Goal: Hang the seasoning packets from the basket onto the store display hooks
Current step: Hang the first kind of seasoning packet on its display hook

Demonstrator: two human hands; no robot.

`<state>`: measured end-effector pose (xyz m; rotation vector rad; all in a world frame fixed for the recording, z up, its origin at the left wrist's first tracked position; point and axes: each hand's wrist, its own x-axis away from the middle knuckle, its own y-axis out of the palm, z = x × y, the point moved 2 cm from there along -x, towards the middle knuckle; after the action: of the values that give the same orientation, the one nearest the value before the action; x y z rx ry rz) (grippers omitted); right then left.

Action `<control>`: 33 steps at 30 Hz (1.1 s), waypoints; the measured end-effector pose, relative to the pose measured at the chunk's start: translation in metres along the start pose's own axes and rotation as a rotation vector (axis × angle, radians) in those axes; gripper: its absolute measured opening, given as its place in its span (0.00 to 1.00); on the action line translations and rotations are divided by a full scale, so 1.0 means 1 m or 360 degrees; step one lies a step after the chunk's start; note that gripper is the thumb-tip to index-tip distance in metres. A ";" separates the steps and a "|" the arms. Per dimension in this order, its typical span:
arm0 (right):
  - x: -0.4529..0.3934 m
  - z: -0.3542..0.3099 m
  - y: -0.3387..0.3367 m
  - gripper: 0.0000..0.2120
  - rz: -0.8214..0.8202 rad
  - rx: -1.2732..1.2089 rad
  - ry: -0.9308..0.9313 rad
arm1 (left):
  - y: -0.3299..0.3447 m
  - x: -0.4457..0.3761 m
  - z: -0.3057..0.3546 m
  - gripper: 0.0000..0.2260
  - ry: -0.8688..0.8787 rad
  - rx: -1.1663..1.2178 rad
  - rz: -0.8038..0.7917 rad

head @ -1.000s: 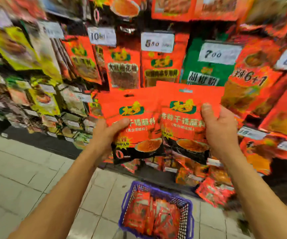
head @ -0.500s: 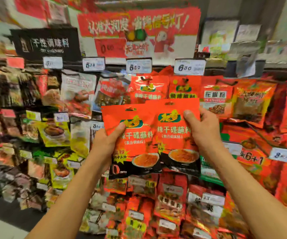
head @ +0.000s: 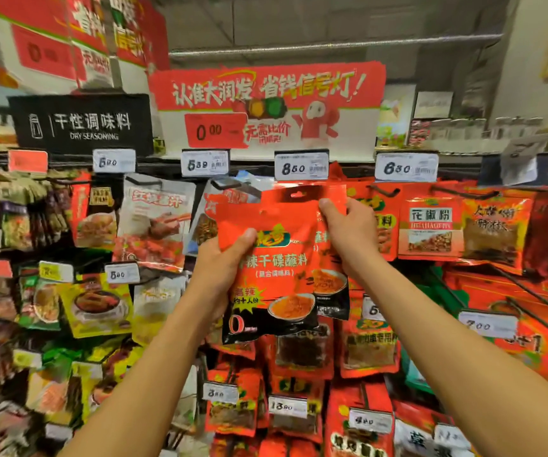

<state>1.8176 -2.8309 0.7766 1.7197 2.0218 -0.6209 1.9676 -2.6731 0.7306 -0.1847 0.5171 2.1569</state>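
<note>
Now overlapping rather than side by side, lifting two seasoning packets point(head: 276, 258) toward the top-row hook under the 8.50 tag point(head: 301, 166), left hand point(head: 220, 262) gripping the front one, right hand point(head: 348, 232) pinching the rear one's top, neither yet hanging, basket out of view.

Two hands: left hand point(head: 223, 258), right hand point(head: 348, 232). Two held seasoning packets: front packet point(head: 276, 275), rear packet point(head: 299, 196). Four readable top-row price tags point(head: 300, 166).

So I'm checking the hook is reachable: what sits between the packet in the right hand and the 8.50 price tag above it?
Nothing in the head view: the rear packet pinched by the right hand tops out just under the 8.50 tag.
</note>
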 end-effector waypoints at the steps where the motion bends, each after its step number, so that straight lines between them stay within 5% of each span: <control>1: -0.001 0.001 0.002 0.16 0.0033 0.0021 0.0002 | -0.001 -0.003 0.000 0.13 -0.0005 -0.0015 -0.0016; 14: -0.020 0.016 0.004 0.20 0.0064 0.0166 0.0162 | 0.021 -0.044 0.003 0.11 -0.0043 -0.0019 -0.0036; 20: -0.023 0.023 -0.009 0.17 0.0119 -0.0235 0.0415 | 0.051 -0.063 0.006 0.08 -0.0143 -0.0003 -0.0008; 28: -0.012 0.021 -0.016 0.19 -0.0007 -0.0083 0.0100 | 0.059 -0.069 0.005 0.09 -0.0242 -0.0063 0.0019; 31: -0.007 0.021 -0.012 0.37 -0.0110 0.0148 0.0055 | 0.060 -0.067 0.006 0.09 -0.0296 -0.0065 0.0042; 33: -0.005 0.021 -0.011 0.36 -0.0104 0.0190 0.0096 | 0.060 -0.065 0.006 0.10 -0.0250 -0.0121 0.0066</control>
<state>1.8084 -2.8480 0.7631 1.7653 2.1287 -0.7334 1.9587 -2.7495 0.7741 -0.0458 0.3514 2.2112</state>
